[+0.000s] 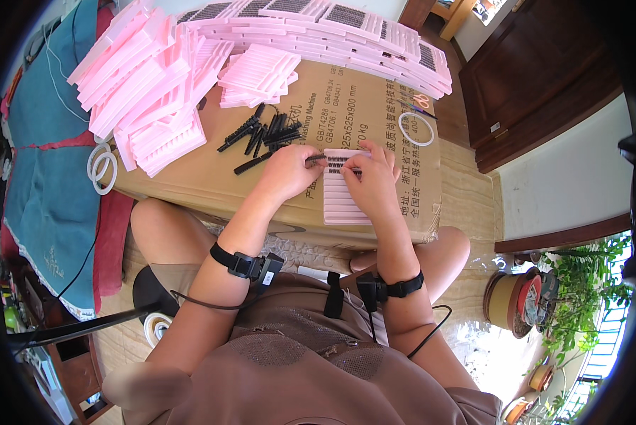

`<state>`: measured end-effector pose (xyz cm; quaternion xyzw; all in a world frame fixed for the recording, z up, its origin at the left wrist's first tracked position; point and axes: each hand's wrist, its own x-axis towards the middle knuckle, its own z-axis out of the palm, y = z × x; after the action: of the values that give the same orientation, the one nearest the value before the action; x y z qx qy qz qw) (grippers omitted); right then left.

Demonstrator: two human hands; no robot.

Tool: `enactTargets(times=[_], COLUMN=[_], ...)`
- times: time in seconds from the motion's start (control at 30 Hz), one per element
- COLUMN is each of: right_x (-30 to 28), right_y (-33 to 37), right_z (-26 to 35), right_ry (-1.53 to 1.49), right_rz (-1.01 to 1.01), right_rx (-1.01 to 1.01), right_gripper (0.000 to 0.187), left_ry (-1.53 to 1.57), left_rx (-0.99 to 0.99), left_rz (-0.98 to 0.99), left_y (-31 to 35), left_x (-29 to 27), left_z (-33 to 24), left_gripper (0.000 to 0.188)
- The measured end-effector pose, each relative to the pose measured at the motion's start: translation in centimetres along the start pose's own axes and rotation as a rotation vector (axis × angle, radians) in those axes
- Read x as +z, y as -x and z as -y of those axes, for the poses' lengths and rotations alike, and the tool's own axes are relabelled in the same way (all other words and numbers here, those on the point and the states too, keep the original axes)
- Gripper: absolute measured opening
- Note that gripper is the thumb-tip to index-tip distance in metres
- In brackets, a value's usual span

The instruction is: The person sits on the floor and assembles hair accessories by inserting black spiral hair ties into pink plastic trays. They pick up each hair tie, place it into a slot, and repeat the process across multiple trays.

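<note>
A pink grooved tray (345,202) lies on the cardboard box between my hands. Dark bristly strips fill some of its far grooves, while the nearer grooves hold nothing. My left hand (291,171) is closed in a pinch around a short black bristly strip (316,158) at the tray's left edge. Over the tray's far right part, my right hand (376,178) has thumb and fingertips bent together at a dark strip in a groove; its other fingers reach round the far edge. Left of the tray is a loose pile of black bristly strips (262,134).
Pink trays (144,81) stand in a leaning heap at left, with a smaller stack (261,71) beside it. Filled trays (332,32) line the back. A white ring (401,134) and orange-handled scissors (420,100) lie at right. White rings (104,185) sit at the left edge.
</note>
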<state>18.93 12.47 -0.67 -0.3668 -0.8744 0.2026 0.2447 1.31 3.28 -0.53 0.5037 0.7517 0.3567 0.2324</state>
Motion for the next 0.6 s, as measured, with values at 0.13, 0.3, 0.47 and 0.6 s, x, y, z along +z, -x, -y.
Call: enactTargets(times=[0.13, 0.3, 0.47, 0.6], right_x=[-0.02, -0.01, 0.08, 0.03], right_y=[-0.04, -0.05, -0.05, -0.13], right_z=[-0.11, 0.04, 0.06, -0.02], right_ry=[-0.025, 0.007, 0.023, 0.005], right_rz=[-0.008, 0.006, 0.009, 0.006], right_rx=[0.011, 0.013, 0.010, 0.015], right_gripper=[0.008, 0.007, 0.007, 0.007], left_ry=[-0.006, -0.001, 0.008, 0.014], left_rx=[0.006, 0.001, -0.009, -0.019], left_rz=[0.009, 0.028, 0.030, 0.035], left_y=[-0.05, -0.10, -0.06, -0.06], left_x=[-0.04, -0.04, -0.06, -0.08], left_z=[0.06, 0.09, 0.08, 0.05], left_gripper=[0.021, 0.021, 0.021, 0.021])
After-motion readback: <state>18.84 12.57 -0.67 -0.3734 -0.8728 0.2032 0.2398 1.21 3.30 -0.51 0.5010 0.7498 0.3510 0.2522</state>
